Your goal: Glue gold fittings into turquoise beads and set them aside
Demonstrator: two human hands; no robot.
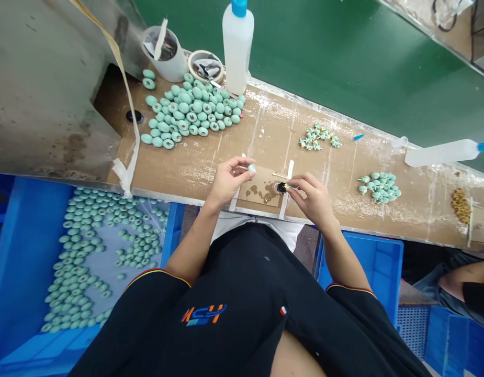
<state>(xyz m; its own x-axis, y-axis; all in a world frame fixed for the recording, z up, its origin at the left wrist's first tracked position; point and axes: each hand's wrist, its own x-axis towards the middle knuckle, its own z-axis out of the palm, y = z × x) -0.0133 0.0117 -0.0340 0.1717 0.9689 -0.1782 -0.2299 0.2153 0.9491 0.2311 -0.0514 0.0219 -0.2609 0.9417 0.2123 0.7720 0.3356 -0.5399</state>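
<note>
left hand [228, 180]: fingers [242, 166] pinching a small pale-turquoise oval bead [251, 168] | right hand [310, 198]: fingers [295, 182] pinching a tiny gold piece [286, 186] at a round black disc [281, 188], 12 o'clock | risk: a loosened pinch could drop the gold piece onto the brown cardboard-topped table [265, 120]

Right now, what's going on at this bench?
A person is working with bare hands at a cardboard-topped bench. The left hand pinches a small teal piece. The right hand pinches a small gold part close over a black disc, beside a stained cardboard pad. A heap of teal pieces lies farther along the bench, and more lie in a blue crate at lower left.
</note>
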